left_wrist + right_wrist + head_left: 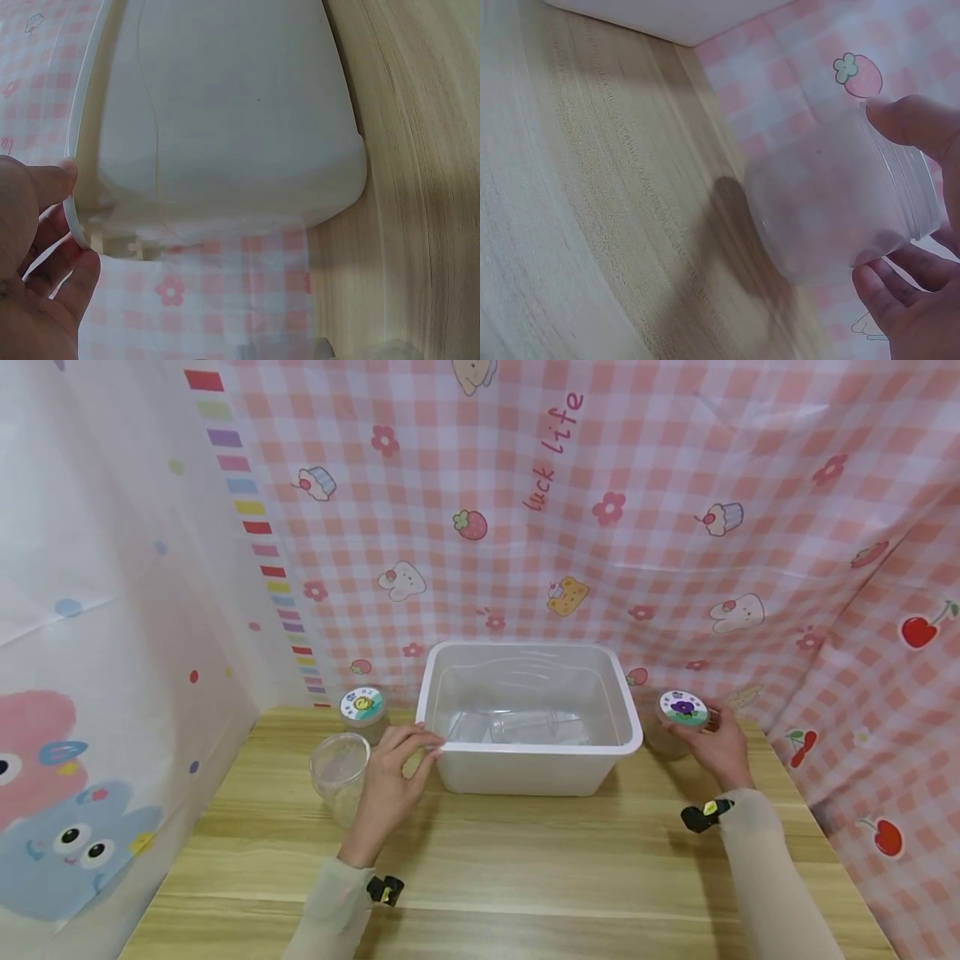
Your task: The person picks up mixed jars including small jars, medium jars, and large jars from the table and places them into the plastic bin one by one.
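Note:
A white plastic bin (525, 772) stands mid-table, with several clear plastic pieces (525, 727) lying inside. My left hand (395, 772) pinches its front left rim, fingers and thumb on either side of the edge in the left wrist view. To the right of the bin, my right hand (722, 745) grips a clear jar (817, 195) near its neck. A round lid (683, 709) with a purple flower picture tops that jar. Whether the jar's base touches the table is hard to tell.
Left of the bin stands a second jar (367, 722) with a yellow-flower lid. A clear round jar (340, 768), its top facing up, is nearer, beside my left hand. A pink checked cloth (525, 568) hangs behind the wooden table (525, 877).

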Demonstrator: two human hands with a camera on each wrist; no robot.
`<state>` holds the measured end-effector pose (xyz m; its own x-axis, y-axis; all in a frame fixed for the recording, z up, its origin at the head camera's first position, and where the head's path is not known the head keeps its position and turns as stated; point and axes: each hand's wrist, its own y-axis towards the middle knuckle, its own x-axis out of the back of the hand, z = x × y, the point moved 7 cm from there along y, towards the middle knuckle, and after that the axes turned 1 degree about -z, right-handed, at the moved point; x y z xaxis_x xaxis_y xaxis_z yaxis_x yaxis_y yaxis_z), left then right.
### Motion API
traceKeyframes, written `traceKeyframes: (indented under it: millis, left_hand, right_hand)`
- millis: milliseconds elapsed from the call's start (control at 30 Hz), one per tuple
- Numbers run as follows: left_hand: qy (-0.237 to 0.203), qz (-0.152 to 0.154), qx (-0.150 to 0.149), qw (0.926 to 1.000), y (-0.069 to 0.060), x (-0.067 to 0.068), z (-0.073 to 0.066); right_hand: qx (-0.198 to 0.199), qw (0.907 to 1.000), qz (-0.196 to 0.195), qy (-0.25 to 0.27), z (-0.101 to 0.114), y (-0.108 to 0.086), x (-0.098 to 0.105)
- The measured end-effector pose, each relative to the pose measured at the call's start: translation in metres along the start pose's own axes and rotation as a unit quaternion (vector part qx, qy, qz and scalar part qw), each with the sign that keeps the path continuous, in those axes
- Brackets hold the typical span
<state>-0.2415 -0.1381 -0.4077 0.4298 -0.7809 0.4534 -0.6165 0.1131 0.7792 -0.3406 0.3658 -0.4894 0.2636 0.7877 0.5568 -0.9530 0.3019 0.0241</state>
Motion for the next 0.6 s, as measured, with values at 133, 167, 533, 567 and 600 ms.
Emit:
traceKeyframes:
  millis: [133,167,533,567,600]
  left_hand:
    - [-0.002,0.001,-0.002,1.0000,0.001,-0.001,0.000]
    - [-0.002,0.000,-0.003,1.0000,0.001,-0.001,-0.001]
    - [-0.008,0.002,0.006,0.9999,0.000,-0.001,0.000]
    - [-0.009,0.004,0.009,0.9999,0.000,-0.001,0.000]
    - [-0.010,0.005,0.012,0.9999,0.000,-0.001,0.001]
  right_hand:
    - [0.000,1.0000,0.005,0.004,0.001,-0.003,0.002]
    - [0.000,1.0000,0.006,0.005,0.001,-0.004,0.003]
    - [0.023,0.9996,-0.004,-0.013,0.010,-0.012,0.009]
    - [0.024,0.9996,-0.005,-0.014,0.011,-0.013,0.009]
    - [0.025,0.9996,-0.005,-0.014,0.013,-0.014,0.009]
